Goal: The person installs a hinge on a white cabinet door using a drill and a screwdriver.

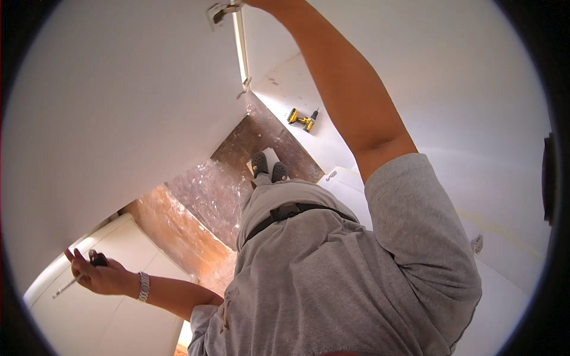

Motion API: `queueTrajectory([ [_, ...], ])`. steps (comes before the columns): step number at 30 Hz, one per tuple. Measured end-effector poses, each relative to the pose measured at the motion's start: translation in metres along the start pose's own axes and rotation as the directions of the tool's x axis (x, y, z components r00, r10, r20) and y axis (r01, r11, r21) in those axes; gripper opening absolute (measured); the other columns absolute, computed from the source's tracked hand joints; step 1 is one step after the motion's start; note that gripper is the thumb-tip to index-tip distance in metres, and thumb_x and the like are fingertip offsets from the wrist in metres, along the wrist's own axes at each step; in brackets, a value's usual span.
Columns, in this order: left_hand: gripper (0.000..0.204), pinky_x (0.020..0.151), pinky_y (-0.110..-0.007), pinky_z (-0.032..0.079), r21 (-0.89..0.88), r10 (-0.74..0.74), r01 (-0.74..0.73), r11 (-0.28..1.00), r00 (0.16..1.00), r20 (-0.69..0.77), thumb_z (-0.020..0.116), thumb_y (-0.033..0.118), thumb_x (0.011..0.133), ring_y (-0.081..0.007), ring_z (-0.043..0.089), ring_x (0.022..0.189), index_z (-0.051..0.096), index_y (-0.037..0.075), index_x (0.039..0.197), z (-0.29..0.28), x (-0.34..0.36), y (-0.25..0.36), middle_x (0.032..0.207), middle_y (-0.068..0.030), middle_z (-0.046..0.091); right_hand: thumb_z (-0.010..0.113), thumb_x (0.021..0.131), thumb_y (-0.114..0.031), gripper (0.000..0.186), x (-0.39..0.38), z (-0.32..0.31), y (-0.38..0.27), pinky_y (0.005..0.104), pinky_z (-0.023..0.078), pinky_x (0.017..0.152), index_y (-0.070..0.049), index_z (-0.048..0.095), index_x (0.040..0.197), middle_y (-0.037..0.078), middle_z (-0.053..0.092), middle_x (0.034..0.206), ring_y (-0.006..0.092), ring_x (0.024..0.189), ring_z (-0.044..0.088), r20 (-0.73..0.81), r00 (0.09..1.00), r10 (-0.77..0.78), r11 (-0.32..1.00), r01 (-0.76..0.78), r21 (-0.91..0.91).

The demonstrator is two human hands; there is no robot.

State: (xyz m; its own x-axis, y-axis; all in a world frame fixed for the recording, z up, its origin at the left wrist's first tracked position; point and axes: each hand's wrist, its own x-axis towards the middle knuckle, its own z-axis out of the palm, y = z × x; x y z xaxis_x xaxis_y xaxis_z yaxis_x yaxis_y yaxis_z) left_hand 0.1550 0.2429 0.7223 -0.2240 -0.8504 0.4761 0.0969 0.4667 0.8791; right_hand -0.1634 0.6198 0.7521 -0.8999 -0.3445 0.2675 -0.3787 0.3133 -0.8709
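My left hand (pixel 98 276), with a metal-band watch at its wrist, holds a screwdriver (pixel 98 259) by its black handle; the shaft points down and left. Its outer fingers extend up against the edge of a large white door panel (pixel 130 107). My right arm reaches to the top edge of the view. Only a sliver of my right hand (pixel 255 2) shows there, beside a metal hinge (pixel 218 14) on the door panel. The fingers are cut off by the frame. Further down the same gap sits another hinge (pixel 245 88).
A yellow and black cordless drill (pixel 304 120) lies on a white surface right of my feet. Paint-spattered brown flooring (pixel 208 190) runs below. At the lower left stands a white rounded-edge piece (pixel 113 308). Small metal fittings (pixel 477 243) sit on the white panels at right.
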Motion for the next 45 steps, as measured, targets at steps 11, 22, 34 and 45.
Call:
queueTrajectory([
  [11,0.033,0.055,-0.023,0.049,-0.147,-0.061,0.069,0.987,0.997,0.055,0.081,0.021,0.080,-0.0117,0.056,0.060,0.053,0.003,0.084,0.009,0.009,-0.005,0.077,-0.0049,0.059,0.064,0.084,-0.064,0.081,-0.052,-0.016,0.021,0.0303,0.053,0.079,0.011,0.060,0.116,0.017,0.068,0.099,0.0216,0.091,0.065,-0.230,0.970,-0.086,0.958,0.144,0.249],
  [22,0.033,0.052,-0.022,0.046,-0.307,-0.090,0.174,0.936,0.959,0.268,0.084,0.019,0.077,-0.0107,0.053,0.058,0.055,0.006,0.085,0.085,0.110,-0.058,0.076,-0.0034,0.058,0.065,0.086,-0.059,0.072,-0.038,0.005,0.008,0.0283,0.051,0.075,0.009,0.063,0.109,0.013,0.068,0.095,0.0173,0.087,0.063,-0.277,0.957,-0.090,0.974,0.143,0.178],
  [34,0.027,0.048,-0.023,0.042,-0.162,-0.092,0.147,0.976,0.948,0.303,0.075,0.025,0.086,-0.0100,0.056,0.057,0.054,0.007,0.084,0.160,0.144,-0.085,0.076,-0.0040,0.065,0.052,0.078,-0.081,0.081,-0.016,0.020,0.018,0.0343,0.048,0.061,0.000,0.061,0.078,0.005,0.055,0.058,0.0187,0.059,0.056,-0.337,0.938,-0.078,0.988,0.029,-0.149],
  [45,0.020,0.055,-0.023,0.047,0.086,-0.437,0.461,0.883,0.741,0.511,0.056,0.022,0.099,-0.0133,0.066,0.076,0.056,0.002,0.099,0.015,-0.067,-0.134,0.093,-0.0086,0.068,0.046,0.089,-0.072,0.077,-0.001,0.026,0.022,0.0435,0.049,0.064,0.004,0.057,0.086,0.018,0.063,0.071,0.0329,0.070,0.064,-0.391,0.891,-0.233,0.943,0.109,-0.315],
])
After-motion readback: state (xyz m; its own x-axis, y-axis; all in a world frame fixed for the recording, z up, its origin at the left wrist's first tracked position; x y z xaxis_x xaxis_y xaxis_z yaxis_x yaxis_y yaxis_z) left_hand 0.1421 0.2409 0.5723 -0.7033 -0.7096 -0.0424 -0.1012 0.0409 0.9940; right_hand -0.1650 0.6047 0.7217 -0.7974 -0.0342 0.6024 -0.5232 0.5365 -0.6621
